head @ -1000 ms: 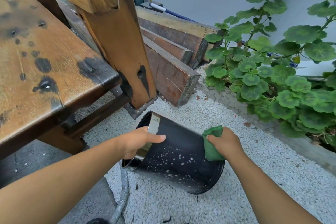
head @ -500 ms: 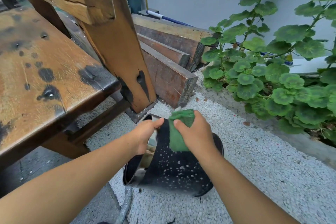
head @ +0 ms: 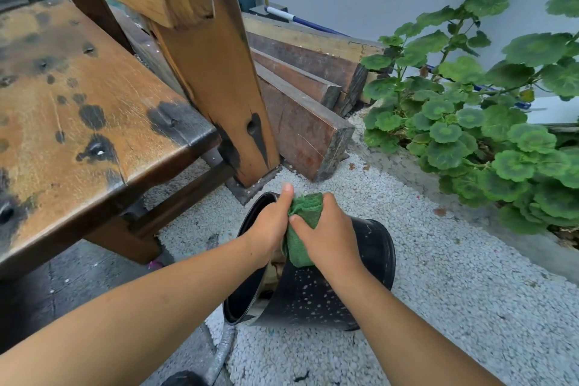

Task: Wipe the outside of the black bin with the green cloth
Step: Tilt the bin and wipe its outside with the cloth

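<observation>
- Standing at the left is a stained wooden bench [head: 78, 110], its thick leg planted on the gravel [head: 438, 291] just beyond the bin
- Lying tipped on its side on the gravel, the black bin [head: 313, 298] has its open mouth turned left toward the bench; pale specks dot its near wall, and a grey hose [head: 222, 351] runs past its lower left edge
- Left hand [head: 271, 222] sits at the top of the bin's rim, fingers curled over the edge and gripping it, thumb pointing up beside the cloth
- Green cloth [head: 305, 207] is bunched on the bin's outer wall right by the rim, squeezed between the two hands and touching both
- Right hand [head: 329, 235] covers most of the cloth, fingers closed around it and pressing it down against the bin's side
- Dark planks [head: 300, 122] are stacked behind the bin, well apart from it
- A leafy green plant [head: 470, 122] fills the right side against a pale wall
</observation>
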A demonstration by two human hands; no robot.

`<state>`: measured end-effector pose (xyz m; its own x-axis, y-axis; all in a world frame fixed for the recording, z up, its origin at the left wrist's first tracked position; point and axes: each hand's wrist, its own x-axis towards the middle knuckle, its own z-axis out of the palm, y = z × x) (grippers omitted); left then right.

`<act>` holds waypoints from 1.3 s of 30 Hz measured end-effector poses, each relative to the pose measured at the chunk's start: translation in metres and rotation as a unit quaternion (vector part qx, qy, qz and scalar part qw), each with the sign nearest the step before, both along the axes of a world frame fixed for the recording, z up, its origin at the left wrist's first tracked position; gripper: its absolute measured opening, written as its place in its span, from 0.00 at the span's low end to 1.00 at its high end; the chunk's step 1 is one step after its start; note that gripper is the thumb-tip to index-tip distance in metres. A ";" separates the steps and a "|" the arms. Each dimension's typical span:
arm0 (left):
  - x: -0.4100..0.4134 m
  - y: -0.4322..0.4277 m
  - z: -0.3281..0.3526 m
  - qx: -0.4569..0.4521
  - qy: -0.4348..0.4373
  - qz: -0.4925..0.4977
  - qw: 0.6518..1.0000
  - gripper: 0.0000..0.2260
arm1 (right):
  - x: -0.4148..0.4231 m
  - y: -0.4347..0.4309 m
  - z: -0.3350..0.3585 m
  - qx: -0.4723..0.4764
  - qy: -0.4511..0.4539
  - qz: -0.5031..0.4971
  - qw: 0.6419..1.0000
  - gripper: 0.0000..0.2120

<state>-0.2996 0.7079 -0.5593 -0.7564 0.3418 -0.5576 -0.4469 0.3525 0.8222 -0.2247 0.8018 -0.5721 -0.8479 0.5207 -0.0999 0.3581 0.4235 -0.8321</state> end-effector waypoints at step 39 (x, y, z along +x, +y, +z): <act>-0.010 -0.060 -0.038 -0.051 -0.025 -0.077 0.995 0.28 | 0.012 0.089 -0.070 0.154 -0.113 -0.063 0.979 0.12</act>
<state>-0.3096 0.6477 -0.5970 -0.6702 0.3917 -0.6304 -0.4201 0.5000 0.7573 -0.2125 0.8906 -0.6424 -0.7487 0.6554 -0.0993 0.5847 0.5823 -0.5649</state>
